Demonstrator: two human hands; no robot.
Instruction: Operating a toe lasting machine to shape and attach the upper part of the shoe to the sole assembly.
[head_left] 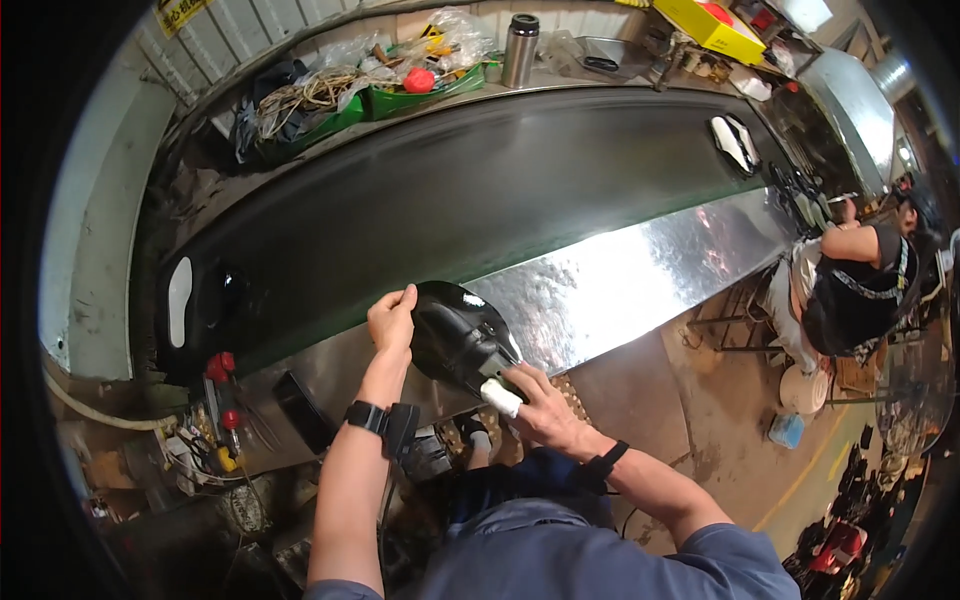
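Observation:
Just in front of me, above the near metal ledge, I hold a glossy black moulded part (450,335) with a curved, rounded outline. My left hand (393,318) grips its upper left rim, thumb upward. At its lower right edge is my right hand (545,405), fingers bent over the part. A small white piece (500,398), like cloth or a wrap, sits at that hand's thumb and touches the part; its exact kind is unclear. Two similar black pieces with white areas lie on the dark belt: one piece (180,302) far left, the other piece (735,145) far right.
The dark belt (430,190) runs across, with a shiny metal ledge (620,280) along it. Behind stand a steel flask (520,50), green trays (425,97) and a yellow box (710,28). Red-handled tools (220,367) hang left; a co-worker (865,270) sits right.

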